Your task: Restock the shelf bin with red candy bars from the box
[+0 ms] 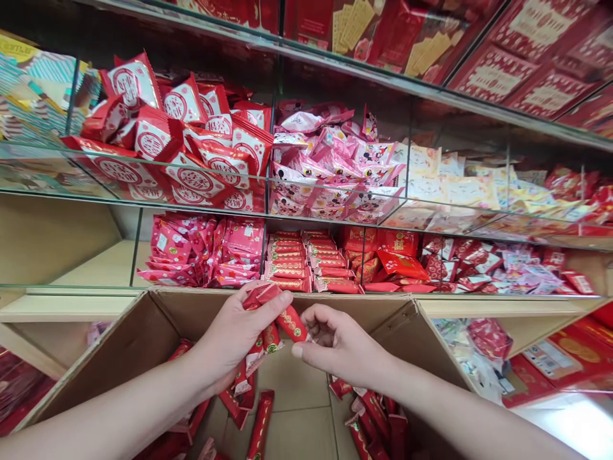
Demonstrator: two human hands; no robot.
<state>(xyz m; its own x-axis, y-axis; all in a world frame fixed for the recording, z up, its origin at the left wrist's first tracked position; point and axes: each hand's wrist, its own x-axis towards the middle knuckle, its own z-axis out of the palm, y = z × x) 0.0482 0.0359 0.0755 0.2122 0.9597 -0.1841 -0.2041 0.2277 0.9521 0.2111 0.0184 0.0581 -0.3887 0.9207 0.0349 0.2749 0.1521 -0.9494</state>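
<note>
My left hand (234,338) is closed round a bunch of red snack packets (268,329), held above an open cardboard box (143,338). My right hand (335,342) sits just to the right, fingers curled, thumb and fingertips touching the end of one packet in that bunch. More red packets (261,425) lie loose in the bottom of the box. Right behind the hands, a shelf compartment holds neat stacks of the same red packets (287,265).
Glass shelves with glass dividers rise in front of me, filled with red, pink and yellow wrapped sweets (330,166). Red gift boxes (527,57) fill the top shelf. A wooden shelf (62,306) lies at the left. More goods sit at lower right.
</note>
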